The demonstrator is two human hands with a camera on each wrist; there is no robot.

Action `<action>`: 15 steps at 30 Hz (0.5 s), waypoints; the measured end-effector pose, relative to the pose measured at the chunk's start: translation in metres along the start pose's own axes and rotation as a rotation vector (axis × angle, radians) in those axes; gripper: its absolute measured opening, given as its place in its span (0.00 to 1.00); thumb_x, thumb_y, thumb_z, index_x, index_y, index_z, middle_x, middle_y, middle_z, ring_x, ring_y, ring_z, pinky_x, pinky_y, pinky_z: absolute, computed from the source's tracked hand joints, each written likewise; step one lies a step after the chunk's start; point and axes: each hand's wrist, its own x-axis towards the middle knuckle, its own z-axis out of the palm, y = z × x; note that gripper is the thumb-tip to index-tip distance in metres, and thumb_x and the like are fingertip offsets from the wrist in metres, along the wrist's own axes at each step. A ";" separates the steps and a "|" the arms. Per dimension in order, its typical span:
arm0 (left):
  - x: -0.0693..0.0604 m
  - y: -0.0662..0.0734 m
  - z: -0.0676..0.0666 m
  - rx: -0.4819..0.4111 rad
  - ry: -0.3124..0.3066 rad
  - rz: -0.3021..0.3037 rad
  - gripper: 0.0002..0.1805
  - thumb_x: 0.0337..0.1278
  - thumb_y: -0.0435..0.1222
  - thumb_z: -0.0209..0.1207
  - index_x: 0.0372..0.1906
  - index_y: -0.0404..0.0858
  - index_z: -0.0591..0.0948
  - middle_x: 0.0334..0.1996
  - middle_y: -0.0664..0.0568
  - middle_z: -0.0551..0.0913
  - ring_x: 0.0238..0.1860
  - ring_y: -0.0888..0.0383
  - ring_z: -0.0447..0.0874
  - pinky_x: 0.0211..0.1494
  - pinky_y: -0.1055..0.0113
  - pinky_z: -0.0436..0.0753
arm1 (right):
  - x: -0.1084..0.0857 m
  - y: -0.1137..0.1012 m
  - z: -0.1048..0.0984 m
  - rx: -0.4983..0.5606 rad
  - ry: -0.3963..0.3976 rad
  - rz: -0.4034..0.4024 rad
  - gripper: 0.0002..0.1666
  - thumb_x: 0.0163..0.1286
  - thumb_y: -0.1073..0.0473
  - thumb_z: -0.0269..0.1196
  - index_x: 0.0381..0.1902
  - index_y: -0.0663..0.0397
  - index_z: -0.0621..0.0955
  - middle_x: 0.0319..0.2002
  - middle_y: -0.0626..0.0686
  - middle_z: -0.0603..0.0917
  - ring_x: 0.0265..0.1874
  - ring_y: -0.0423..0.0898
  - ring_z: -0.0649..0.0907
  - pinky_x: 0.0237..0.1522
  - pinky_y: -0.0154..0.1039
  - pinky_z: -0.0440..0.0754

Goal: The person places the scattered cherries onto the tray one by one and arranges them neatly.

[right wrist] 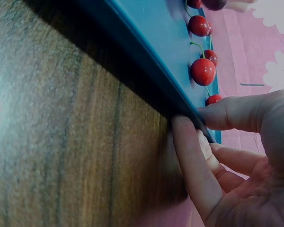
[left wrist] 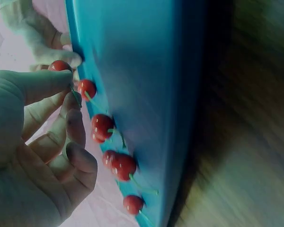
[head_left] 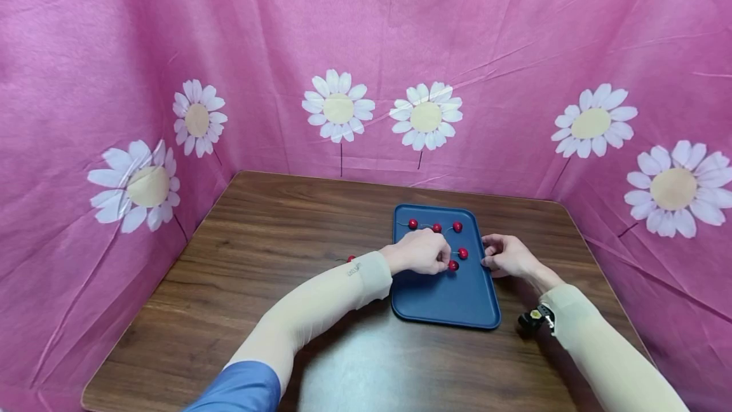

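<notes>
My left hand (head_left: 420,252) is over the blue tray (head_left: 440,304), pinching a red cherry (head_left: 453,266) between thumb and forefinger. In the left wrist view, the thumb and fingertips grip this cherry (left wrist: 60,65) at its thin green stem. Several other cherries with stems lie in the tray, among them one (head_left: 413,224) near the far left corner and another (head_left: 462,253) toward the right side. At the tray's right edge, my right hand (head_left: 511,256) holds the rim, with the thumb (right wrist: 227,113) on it and the forefinger against its outer side.
The tray lies on a brown wood-grain table (head_left: 240,259). Left of the tray, one cherry (head_left: 351,259) is on the table, partly hidden by the left sleeve. A pink cloth (head_left: 257,30) with white daisies hangs behind and on both sides.
</notes>
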 end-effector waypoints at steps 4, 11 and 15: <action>0.010 0.009 0.007 0.027 -0.030 -0.012 0.10 0.75 0.42 0.69 0.32 0.53 0.91 0.28 0.65 0.86 0.32 0.66 0.81 0.35 0.73 0.77 | 0.002 0.002 -0.002 -0.005 0.000 -0.006 0.39 0.74 0.72 0.67 0.78 0.79 0.67 0.40 0.54 0.80 0.37 0.43 0.85 0.42 0.49 0.97; 0.020 0.028 0.015 0.060 -0.081 -0.047 0.09 0.75 0.42 0.70 0.33 0.55 0.91 0.30 0.65 0.86 0.34 0.67 0.82 0.35 0.72 0.80 | 0.001 0.003 -0.001 -0.016 0.002 -0.008 0.39 0.74 0.72 0.67 0.78 0.79 0.67 0.41 0.55 0.80 0.37 0.43 0.85 0.41 0.48 0.96; 0.022 0.036 0.018 0.075 -0.096 -0.069 0.08 0.74 0.43 0.70 0.34 0.55 0.90 0.32 0.65 0.86 0.36 0.66 0.82 0.37 0.72 0.80 | 0.000 0.001 -0.001 -0.015 0.005 -0.009 0.39 0.74 0.71 0.67 0.78 0.79 0.68 0.42 0.55 0.80 0.38 0.43 0.85 0.40 0.48 0.96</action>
